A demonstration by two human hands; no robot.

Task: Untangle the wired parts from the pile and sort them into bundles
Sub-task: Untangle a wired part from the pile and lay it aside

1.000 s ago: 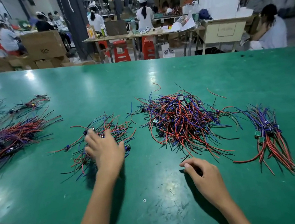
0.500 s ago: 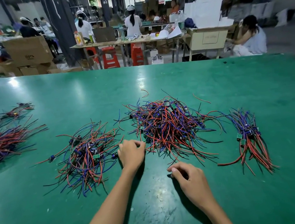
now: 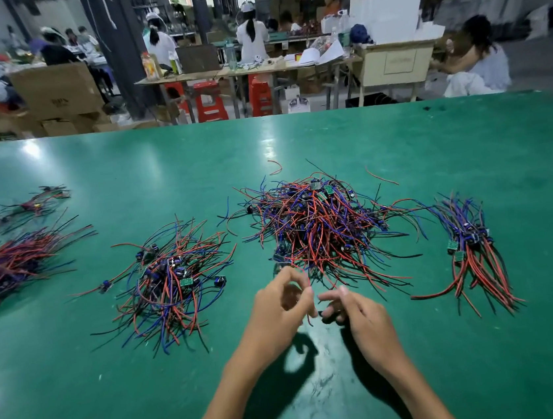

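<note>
Big pile point(image 3: 318, 225) mid-table point(image 3: 423, 364); loose heap point(image 3: 170, 283) left; bundle point(image 3: 472, 249) right.

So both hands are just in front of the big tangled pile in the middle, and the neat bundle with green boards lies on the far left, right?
Not quite: the head view shows the neat bundle on the right, not the left. Both hands, left hand and right hand, are indeed before the big tangled pile.

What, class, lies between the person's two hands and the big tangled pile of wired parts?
Nothing visible. The left hand and right hand hover at the near edge of the big pile, over bare green table.
</note>
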